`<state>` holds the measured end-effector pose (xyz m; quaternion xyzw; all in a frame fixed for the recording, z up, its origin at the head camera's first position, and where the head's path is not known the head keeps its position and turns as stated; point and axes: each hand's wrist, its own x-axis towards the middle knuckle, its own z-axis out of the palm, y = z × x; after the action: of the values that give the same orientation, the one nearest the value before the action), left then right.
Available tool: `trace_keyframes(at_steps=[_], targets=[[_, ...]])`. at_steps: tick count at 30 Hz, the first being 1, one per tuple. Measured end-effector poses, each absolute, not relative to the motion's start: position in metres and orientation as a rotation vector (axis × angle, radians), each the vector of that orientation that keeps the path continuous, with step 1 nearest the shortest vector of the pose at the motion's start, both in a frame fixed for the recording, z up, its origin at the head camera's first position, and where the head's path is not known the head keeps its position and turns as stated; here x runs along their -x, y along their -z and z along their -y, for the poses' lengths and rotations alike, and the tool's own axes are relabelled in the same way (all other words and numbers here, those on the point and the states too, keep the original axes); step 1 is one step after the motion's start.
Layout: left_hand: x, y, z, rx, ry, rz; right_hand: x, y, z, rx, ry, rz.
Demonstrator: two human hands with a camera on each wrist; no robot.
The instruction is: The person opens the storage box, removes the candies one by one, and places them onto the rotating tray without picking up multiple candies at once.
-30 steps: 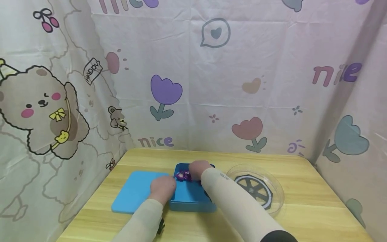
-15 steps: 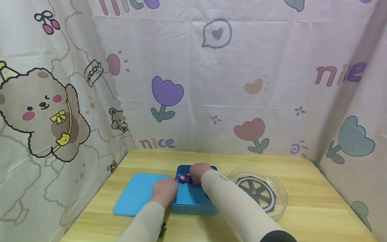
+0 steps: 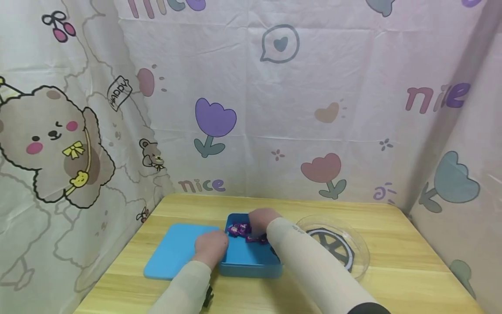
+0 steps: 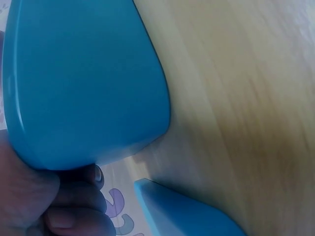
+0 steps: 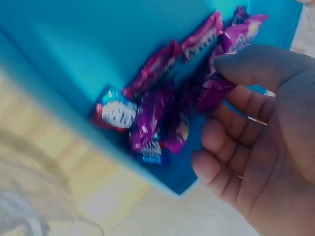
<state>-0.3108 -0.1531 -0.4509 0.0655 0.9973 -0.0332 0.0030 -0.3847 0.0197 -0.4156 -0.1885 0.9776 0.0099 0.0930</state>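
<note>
A blue plastic box (image 3: 249, 257) sits open on the table, with several purple-wrapped candies (image 3: 239, 229) toward its far end. My left hand (image 3: 211, 247) grips the near-left side wall of the box; the left wrist view shows curled fingers (image 4: 78, 201) against that wall. Inside the box at the far right is my right hand (image 3: 262, 219). Its thumb and forefinger pinch a purple candy wrapper (image 5: 214, 93) in the right wrist view, the other fingers loosely bent. Beside it in the corner lie more purple candies (image 5: 152, 113) and a blue-and-red wrapped candy (image 5: 117, 114).
A flat light-blue lid (image 3: 176, 250) lies left of the box. To the right stands a round clear plastic container (image 3: 362, 248) over a dark spoked pattern. A small dark object (image 3: 208, 296) shows beside the left sleeve. Printed curtains (image 3: 251, 109) enclose the table's back and sides.
My right hand has shifted slightly to the right within the box, uncovering more of the purple candies. The left hand stays at the box's side.
</note>
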Motion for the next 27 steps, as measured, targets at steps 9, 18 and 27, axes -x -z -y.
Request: trace_keyframes(at_steps=[9, 18, 27], targets=[[0.312, 0.451, 0.155, -0.218, 0.097, -3.115, 0.399, 0.396, -0.050, 0.618, 0.061, -2.913], [0.310, 0.449, 0.155, -0.219, 0.065, -3.114, 0.394, 0.379, -0.109, 0.588, 0.155, -2.915], [0.307, 0.448, 0.156, -0.267, 0.046, -3.135, 0.379, 0.388, -0.175, 0.506, 0.224, -2.933]])
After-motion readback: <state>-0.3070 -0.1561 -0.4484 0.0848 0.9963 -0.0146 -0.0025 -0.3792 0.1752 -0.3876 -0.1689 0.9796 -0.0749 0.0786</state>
